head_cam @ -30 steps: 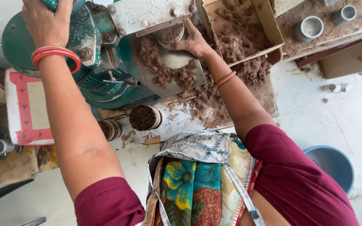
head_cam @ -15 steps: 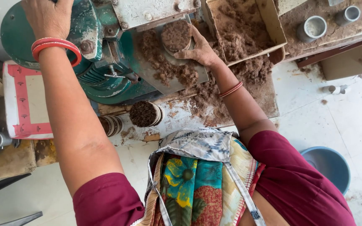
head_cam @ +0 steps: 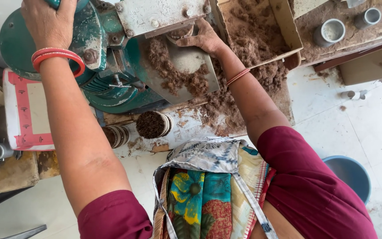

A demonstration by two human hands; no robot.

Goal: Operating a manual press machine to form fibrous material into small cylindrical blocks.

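At top centre of the frame the right hand (head_cam: 202, 39) is curling its fingers around a small round cup (head_cam: 180, 33) tucked under the grey metal plate (head_cam: 162, 15); only the cup's rim shows. It is probably light but slippery with dust, best gripped around its wall. At upper left the left hand (head_cam: 49, 22) is closing on the green handle (head_cam: 55, 3) of the green machine (head_cam: 105, 62). Loose brown fibre (head_cam: 169, 73) (soft, crumbly) is lying on the chute below.

Two hands work at one green machine (head_cam: 111, 84). Two grey cups (head_cam: 329, 32) stand on the bench (one partly cut off), and one blue bucket (head_cam: 350, 175) sits below.
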